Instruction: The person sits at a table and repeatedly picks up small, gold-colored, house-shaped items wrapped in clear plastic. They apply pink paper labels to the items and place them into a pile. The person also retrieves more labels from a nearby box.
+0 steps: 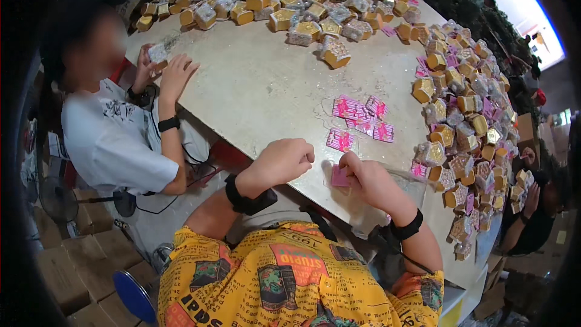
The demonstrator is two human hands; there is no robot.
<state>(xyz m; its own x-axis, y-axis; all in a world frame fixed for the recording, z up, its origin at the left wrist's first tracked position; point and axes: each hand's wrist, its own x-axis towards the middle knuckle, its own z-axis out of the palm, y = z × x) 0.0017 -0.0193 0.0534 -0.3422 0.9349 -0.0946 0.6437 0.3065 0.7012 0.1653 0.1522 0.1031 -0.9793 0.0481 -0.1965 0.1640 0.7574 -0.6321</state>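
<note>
My right hand (368,183) pinches a small plain pink tag (340,176) between thumb and fingers, just above the near edge of the table. To its left, my left hand (281,160) is closed, with thumb and fingertips pressed together. Whatever it may hold is too small to make out. Beyond both hands lies a loose group of pink-and-white striped tags (362,122) with bright pink bow shapes, with thin pale strings around them. One more striped tag (341,140) rests nearest my hands.
Piles of small gold-and-white glittery house-shaped ornaments (304,33) cover the far side, and more ornaments (463,103) run down the right. At the left, another person (121,133) handles a glittery ornament (158,54). Cardboard boxes (78,260) and a fan (59,198) stand at lower left.
</note>
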